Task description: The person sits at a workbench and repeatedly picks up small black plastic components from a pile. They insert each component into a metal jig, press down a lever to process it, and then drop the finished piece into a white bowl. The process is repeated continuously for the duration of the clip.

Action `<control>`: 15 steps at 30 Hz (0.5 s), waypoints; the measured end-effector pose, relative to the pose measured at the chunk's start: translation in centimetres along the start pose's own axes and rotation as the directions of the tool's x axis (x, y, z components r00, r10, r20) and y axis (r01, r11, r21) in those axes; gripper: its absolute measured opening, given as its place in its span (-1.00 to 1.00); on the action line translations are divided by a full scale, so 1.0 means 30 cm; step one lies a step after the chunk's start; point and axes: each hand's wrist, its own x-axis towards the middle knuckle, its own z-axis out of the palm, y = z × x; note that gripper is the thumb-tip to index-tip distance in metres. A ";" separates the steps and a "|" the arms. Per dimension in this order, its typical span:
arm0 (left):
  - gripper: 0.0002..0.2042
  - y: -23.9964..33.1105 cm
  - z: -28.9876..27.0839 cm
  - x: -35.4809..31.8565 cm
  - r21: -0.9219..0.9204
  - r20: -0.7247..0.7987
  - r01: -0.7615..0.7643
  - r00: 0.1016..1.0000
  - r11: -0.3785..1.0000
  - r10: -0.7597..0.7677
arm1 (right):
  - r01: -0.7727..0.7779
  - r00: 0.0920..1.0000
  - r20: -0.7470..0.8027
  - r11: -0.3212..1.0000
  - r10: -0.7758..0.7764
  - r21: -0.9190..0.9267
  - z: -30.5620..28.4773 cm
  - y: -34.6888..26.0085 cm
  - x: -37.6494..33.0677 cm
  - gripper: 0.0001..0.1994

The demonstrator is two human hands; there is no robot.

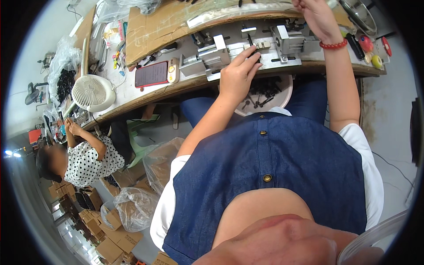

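My left hand (237,77) rests at the middle of a silver metal clamping fixture (289,44) on the bench. Its fingers close around a small black part (255,54), partly hidden by them. Just beyond the fingertips a thin black rod (249,39) stands in the fixture. My right hand (319,21), with a red bead bracelet at the wrist, is raised past the fixture's right end. Its fingers are bent together at the picture's top edge, and what they hold, if anything, is hidden. Below the bench edge, a pale basin (288,93) holds several black parts.
A red-edged phone (151,74) and a white fan (92,93) stand on the bench to the left. Cardboard (145,33) covers its back. A metal bowl (369,22) lies far right. Another person (90,159) works at the left, near plastic bags and cartons.
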 end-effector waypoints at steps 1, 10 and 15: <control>-0.72 0.004 0.003 0.004 0.003 -0.007 -0.014 1.000 1.000 0.014 | 0.027 0.999 -0.035 0.999 -0.025 0.042 0.016 -0.008 -0.017 -0.86; -0.66 0.031 -0.127 0.110 -0.060 0.010 0.060 0.998 0.996 -0.060 | 0.329 0.944 0.207 0.771 -0.256 -0.545 0.232 0.028 -0.362 -0.83; -0.71 -0.113 -0.303 0.468 0.466 -0.253 -0.200 0.903 0.862 0.346 | 0.501 0.863 0.426 0.361 -0.271 -0.786 0.267 0.120 -0.466 -0.80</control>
